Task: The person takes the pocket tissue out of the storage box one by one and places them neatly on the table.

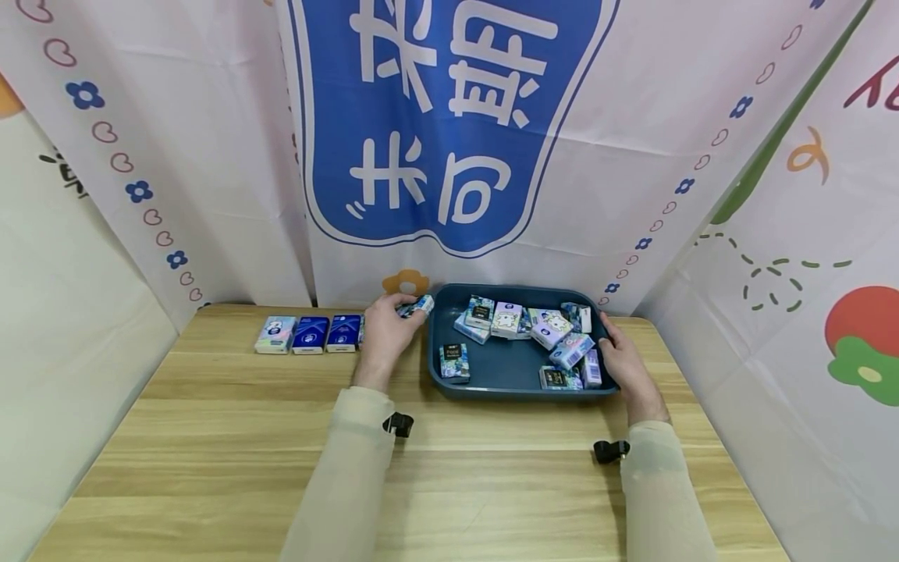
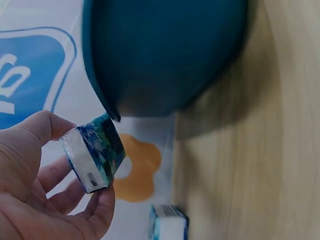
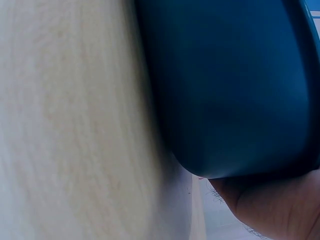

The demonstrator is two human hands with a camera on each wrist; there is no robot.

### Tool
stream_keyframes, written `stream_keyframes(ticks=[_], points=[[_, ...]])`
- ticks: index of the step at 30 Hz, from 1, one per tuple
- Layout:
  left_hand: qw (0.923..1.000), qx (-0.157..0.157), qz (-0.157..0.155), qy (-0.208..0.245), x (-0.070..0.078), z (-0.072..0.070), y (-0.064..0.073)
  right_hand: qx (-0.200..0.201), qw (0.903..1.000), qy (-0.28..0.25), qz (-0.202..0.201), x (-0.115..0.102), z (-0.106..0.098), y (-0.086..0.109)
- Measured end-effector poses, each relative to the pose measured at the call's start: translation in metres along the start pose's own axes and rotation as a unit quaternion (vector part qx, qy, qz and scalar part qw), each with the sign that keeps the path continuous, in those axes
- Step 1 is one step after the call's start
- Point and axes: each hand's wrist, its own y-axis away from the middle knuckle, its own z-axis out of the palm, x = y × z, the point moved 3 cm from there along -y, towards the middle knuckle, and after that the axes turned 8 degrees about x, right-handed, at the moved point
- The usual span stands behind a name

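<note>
Left to right; clock directions from the centre of the dark blue-green tray [image 1: 502,367]. At 9 o'clock, outside it, a row on the wood-grain table [image 1: 211,437]: pastel tissue pack [image 1: 275,334], dark blue tissue pack [image 1: 310,334], second dark blue tissue pack [image 1: 343,332], then a fourth pack [image 1: 361,332] largely hidden by the left hand [image 1: 386,332]. Left thumb and curled fingers pinch a blue floral tissue pack [image 2: 97,152], just outside the rim toward 10 o'clock. Right hand [image 1: 627,363] holds the rim at 3 o'clock, thumb and forefinger at the edge; other fingers hidden.

Handling, judged: a light edge grip should avoid crushing the wrapper; keep the pack clear of the rim corner and square it before release. Steady right-hand pressure should stop the tray sliding.

Labels: both dark blue packs carry white logos, too small to read. The banner [image 1: 438,156] at 11 to 12 o'clock reads 未来可期. In the tray, the black-label pack [image 1: 454,363] at 8 o'clock appears to say "Face"; smaller print illegible.
</note>
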Motion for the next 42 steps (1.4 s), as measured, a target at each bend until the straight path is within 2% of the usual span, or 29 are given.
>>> stream_keyframes(ticks=[4, 8, 17, 25, 30, 34, 38, 41, 42], points=[[0.9995, -0.006, -0.025, -0.017, -0.011, -0.001, -0.003, -0.001, 1.0, 0.002, -0.004, -0.001, 0.0, 0.001], [0.9985, -0.006, -0.033, -0.043, -0.02, 0.0, -0.005, -0.001, 1.0, 0.003, 0.0, -0.001, 0.0, 0.001], [0.9969, 0.005, 0.005, -0.078, -0.028, 0.003, -0.004, -0.001, 1.0, 0.0, -0.007, -0.001, 0.0, 0.001], [0.991, -0.003, 0.016, -0.133, -0.029, 0.007, -0.001, 0.003, 0.9998, -0.002, -0.017, 0.0, 0.0, 0.0], [0.9902, -0.003, 0.029, -0.136, -0.027, 0.006, 0.0, 0.003, 0.9997, -0.002, -0.023, -0.001, 0.0, -0.001], [0.9884, -0.023, 0.047, -0.143, -0.027, 0.008, 0.0, 0.002, 0.9998, 0.0, -0.018, 0.0, 0.001, -0.001], [0.9833, -0.051, 0.07, -0.16, -0.026, 0.011, 0.001, 0.0, 0.9999, -0.003, -0.012, 0.0, 0.0, 0.0], [0.9796, -0.055, 0.081, -0.176, -0.025, 0.014, 0.002, 0.0, 0.9999, -0.003, -0.012, -0.001, 0.001, 0.001], [0.9793, -0.046, 0.09, -0.175, -0.035, 0.018, -0.004, 0.001, 0.9999, -0.002, -0.012, -0.001, 0.001, 0.001]])
